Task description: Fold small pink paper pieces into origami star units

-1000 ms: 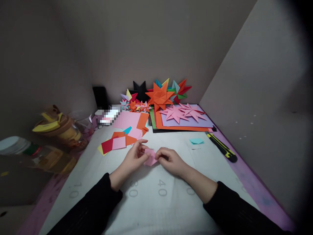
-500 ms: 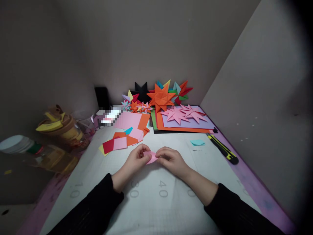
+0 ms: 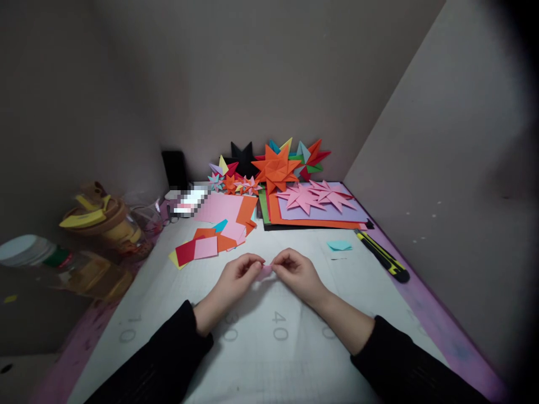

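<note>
Between my hands, above the middle of the white mat (image 3: 252,359), is a small piece of pink paper (image 3: 266,270), mostly covered by my fingers. My left hand (image 3: 242,273) pinches its left end between thumb and forefinger. My right hand (image 3: 298,275) pinches the right end in the same way, fingertips close to the left ones. To the left lie loose paper pieces, among them a red one (image 3: 186,253) and a pink square (image 3: 206,247). A small folded turquoise paper (image 3: 339,246) rests to the right of my right hand.
A yellow and black utility knife (image 3: 382,256) lies at the right edge. Folded paper stars, including a large orange one (image 3: 277,167) and pink ones (image 3: 304,197), stand or lie at the back. Left are a bottle (image 3: 80,267), a lidded cup (image 3: 105,221) and a blurred-out phone (image 3: 191,200).
Both hands have drawn closer together at the fingertips, and the pink paper shows much less of its surface. My right hand has curled more tightly. The camera view has shifted slightly.
</note>
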### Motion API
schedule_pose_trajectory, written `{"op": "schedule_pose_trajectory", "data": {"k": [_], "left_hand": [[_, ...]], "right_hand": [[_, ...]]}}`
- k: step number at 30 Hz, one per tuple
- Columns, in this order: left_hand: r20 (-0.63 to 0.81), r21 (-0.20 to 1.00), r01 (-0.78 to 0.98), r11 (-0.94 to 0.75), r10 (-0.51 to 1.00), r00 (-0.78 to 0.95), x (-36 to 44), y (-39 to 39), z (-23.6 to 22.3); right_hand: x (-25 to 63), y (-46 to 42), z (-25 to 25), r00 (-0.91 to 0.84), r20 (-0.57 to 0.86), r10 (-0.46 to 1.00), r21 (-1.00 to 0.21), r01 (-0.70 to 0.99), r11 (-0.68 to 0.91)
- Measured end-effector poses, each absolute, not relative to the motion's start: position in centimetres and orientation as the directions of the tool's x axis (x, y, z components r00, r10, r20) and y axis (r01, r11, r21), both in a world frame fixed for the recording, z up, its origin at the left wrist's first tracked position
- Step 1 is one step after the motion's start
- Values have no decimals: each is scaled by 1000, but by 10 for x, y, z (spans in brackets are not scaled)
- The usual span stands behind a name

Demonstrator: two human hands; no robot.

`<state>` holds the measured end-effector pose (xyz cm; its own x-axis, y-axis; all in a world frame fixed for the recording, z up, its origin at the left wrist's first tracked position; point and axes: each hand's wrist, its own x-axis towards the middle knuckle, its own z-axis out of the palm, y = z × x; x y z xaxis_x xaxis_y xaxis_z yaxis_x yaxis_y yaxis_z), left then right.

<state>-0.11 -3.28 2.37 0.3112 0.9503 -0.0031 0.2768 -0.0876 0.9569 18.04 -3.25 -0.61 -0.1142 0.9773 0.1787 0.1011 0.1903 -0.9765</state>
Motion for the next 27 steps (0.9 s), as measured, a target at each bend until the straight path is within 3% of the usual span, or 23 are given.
{"op": "schedule_pose_trajectory", "data": {"k": [27], "left_hand": [[171, 853, 436, -287, 943, 286, 2, -41, 20]], "right_hand": [[176, -42, 0, -144, 378, 914, -853, 329, 405]]}}
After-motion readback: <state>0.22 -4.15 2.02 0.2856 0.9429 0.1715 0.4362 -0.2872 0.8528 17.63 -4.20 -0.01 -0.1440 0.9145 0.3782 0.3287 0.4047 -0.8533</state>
